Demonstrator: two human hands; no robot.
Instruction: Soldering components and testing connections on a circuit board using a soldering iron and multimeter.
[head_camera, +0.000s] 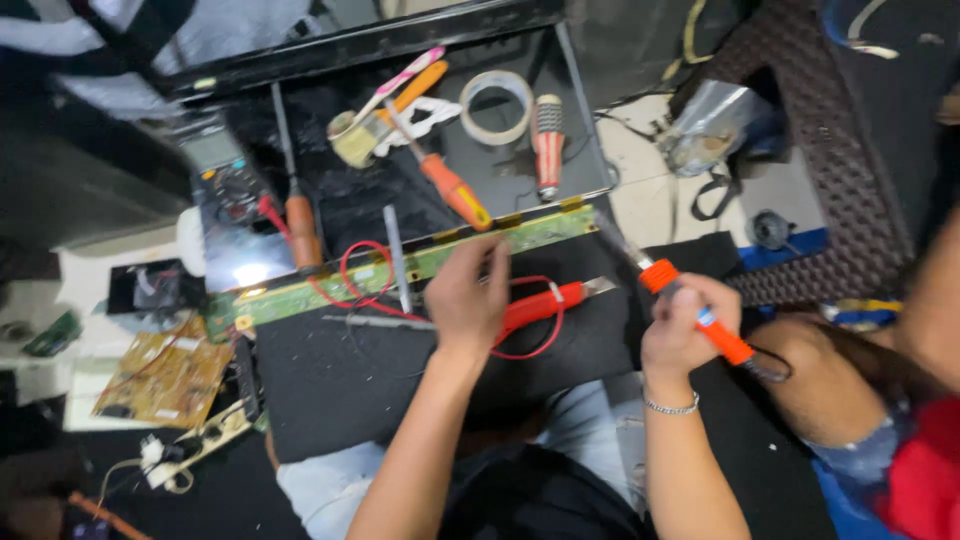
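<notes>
My right hand grips an orange-handled soldering iron, its metal tip pointing up-left toward the right end of a long narrow green circuit strip. My left hand rests with fingers curled over the strip near its middle, next to a red probe and a loop of red wire. I cannot tell whether the left fingers pinch anything. The strip lies across a black mat on my lap.
Behind the strip lie orange screwdrivers, a tape roll, a brush, a red-striped tool and a multimeter. A yellow-brown circuit board sits at left. Another person's knee and red clothing are at right.
</notes>
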